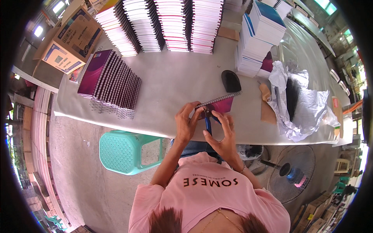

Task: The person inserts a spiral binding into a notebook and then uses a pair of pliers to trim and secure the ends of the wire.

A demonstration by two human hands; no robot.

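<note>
In front of me at the table's near edge lies a purple-covered spiral notebook (223,105), its wire coil (219,98) running up to the right. My left hand (187,121) pinches the notebook at the left end of the coil. My right hand (222,134) has its fingers around blue-handled pliers (208,125). The jaws of the pliers are at that same coil end, partly hidden by my fingers, so I cannot tell whether they touch the wire. Just beyond the coil sits a black rounded object (231,81), its kind unclear.
A stack of purple spiral notebooks (110,83) stands left, near a cardboard box (70,40). Tall notebook stacks (175,27) line the back. Unbound book stacks (258,39) and crumpled white wrapping (303,116) with black coils are right. A green stool (124,152) and a fan (291,173) flank me.
</note>
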